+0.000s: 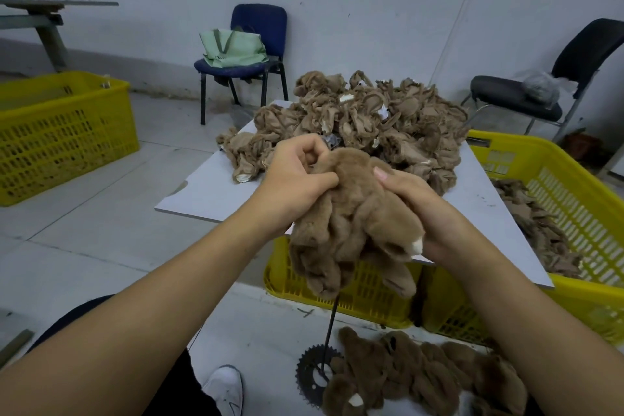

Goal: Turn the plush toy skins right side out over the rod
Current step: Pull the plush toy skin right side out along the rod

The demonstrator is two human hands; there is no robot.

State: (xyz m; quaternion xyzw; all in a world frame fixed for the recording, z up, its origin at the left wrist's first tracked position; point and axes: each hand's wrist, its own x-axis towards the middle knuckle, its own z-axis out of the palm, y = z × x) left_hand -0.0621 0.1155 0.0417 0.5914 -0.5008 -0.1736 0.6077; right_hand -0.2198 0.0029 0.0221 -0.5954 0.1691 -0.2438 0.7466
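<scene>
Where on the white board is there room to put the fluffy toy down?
The board is bare at its near-left corner, between the skin pile and the left hand, and along its right edge beside the yellow crate. The far half is crowded.

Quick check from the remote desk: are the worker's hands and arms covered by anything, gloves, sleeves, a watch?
No. The left hand and right hand are bare, without gloves or visible rings. Both forearms are bare too: no sleeves, watch or wristbands in view.
</scene>
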